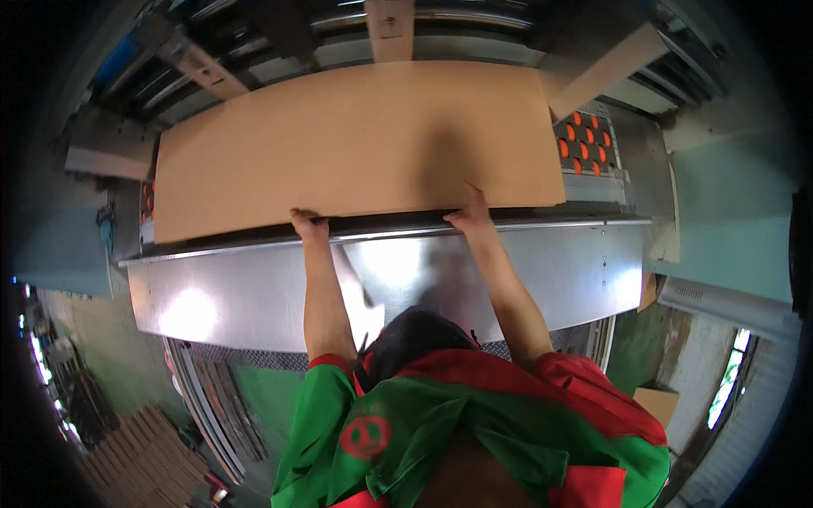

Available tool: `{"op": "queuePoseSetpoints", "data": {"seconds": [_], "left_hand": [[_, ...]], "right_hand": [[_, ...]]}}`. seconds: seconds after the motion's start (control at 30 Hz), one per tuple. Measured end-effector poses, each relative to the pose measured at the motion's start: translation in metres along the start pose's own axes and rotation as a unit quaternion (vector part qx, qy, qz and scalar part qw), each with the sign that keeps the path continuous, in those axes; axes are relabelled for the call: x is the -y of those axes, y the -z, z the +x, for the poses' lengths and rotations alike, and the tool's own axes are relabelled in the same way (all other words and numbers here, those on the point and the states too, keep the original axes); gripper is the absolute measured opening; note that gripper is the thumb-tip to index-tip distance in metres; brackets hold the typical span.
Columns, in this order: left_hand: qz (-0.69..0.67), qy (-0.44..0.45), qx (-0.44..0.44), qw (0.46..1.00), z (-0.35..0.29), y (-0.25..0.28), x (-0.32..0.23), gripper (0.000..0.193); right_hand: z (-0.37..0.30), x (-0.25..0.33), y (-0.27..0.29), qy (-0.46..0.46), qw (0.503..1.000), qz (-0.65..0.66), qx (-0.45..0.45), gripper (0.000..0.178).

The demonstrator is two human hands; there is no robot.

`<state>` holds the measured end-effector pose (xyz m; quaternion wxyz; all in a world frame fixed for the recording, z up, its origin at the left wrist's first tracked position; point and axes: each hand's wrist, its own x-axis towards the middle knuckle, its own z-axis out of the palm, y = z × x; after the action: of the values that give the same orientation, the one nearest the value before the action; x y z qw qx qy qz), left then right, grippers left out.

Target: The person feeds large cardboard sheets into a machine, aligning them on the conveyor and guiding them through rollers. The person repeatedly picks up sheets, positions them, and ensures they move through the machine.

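Single head view, worn above my brow, looking steeply down and forward over my own chest and forearms. It sits close to my shoulders, farther from the metal table (254, 296) and cardboard sheet (356, 144) ahead. Fisheye bends edges near the rim.

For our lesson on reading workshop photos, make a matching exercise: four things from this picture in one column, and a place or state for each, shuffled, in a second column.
Things:
1. large flat brown cardboard sheet
2. shiny curved sheet-metal panel
3. orange round rollers in a dark grid bed
4. left hand

Places or states:
A. showing beyond the sheet's right end
B. fingers curled over the sheet's near edge
C. lying across the machine bed
D. below the sheet's near edge, reflecting light

Pairs: 1-C, 2-D, 3-A, 4-B
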<state>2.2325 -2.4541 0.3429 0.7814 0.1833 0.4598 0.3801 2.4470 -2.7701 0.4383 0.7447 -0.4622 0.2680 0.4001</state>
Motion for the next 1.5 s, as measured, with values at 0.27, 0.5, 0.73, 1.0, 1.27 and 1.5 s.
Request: {"op": "queuePoseSetpoints", "data": {"seconds": [0.27, 0.5, 0.73, 1.0, 1.27, 1.5], "left_hand": [[0.013, 0.038, -0.012, 0.999, -0.007, -0.008, -0.012, 0.064], [-0.041, 0.052, 0.004, 0.998, -0.022, -0.014, -0.014, 0.058], [-0.053, 0.083, 0.032, 0.995, -0.03, -0.024, -0.029, 0.06], [0.026, 0.101, -0.009, 0.995, -0.029, -0.048, -0.041, 0.055], [0.217, 0.169, 0.022, 0.961, 0.001, -0.015, -0.046, 0.047], [0.036, 0.122, -0.019, 0.992, 0.006, -0.007, -0.032, 0.048]], "right_hand": [[0.04, -0.004, 0.0, 0.03, 0.986, 0.162, 0.012, 0.079], [0.029, -0.007, -0.003, 0.007, 0.992, 0.052, -0.115, 0.11], [0.014, -0.01, -0.003, 0.042, 0.99, 0.011, -0.132, 0.118], [0.005, 0.001, -0.001, 0.055, 0.985, -0.025, -0.163, 0.049], [0.032, -0.009, 0.004, 0.036, 0.988, -0.088, -0.12, 0.06], [0.026, -0.013, -0.008, 0.07, 0.993, 0.077, -0.058, 0.057]]}}
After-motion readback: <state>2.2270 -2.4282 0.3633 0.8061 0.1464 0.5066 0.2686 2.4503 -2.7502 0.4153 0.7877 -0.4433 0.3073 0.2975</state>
